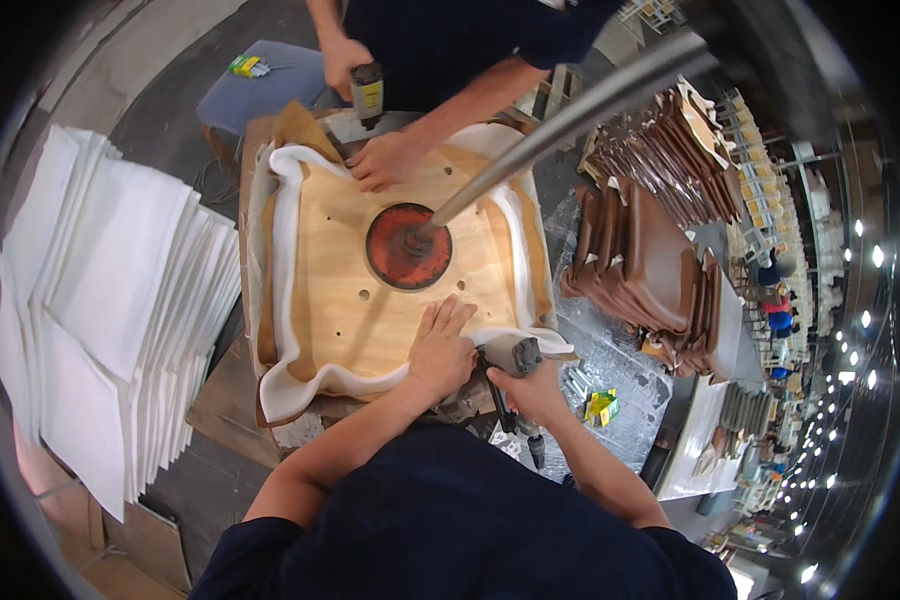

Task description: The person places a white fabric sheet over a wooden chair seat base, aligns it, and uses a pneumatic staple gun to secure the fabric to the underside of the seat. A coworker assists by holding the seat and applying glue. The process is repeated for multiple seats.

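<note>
A wooden seat panel (340,315) lies before me, with white padding (287,215) and brown covering (537,235) around its edges. A round red press plate (395,262) on a metal rod (570,118) rests on its middle. My left hand (444,347) lies on the panel's near edge, fingers stretched toward the middle. My right hand (532,390) grips a staple gun (511,355), its head beside my left hand at the near right edge. Opposite, another person's hand (346,62) holds a second staple gun (367,95); that person's other hand (385,160) presses the far edge.
White padding sheets (120,260) stand stacked at the left. Brown covers (640,255) are piled at the right, above a plastic-covered surface (620,365) bearing a yellow-green packet (601,407). A blue-grey padded stool (270,85) with another packet (249,66) stands at the far left.
</note>
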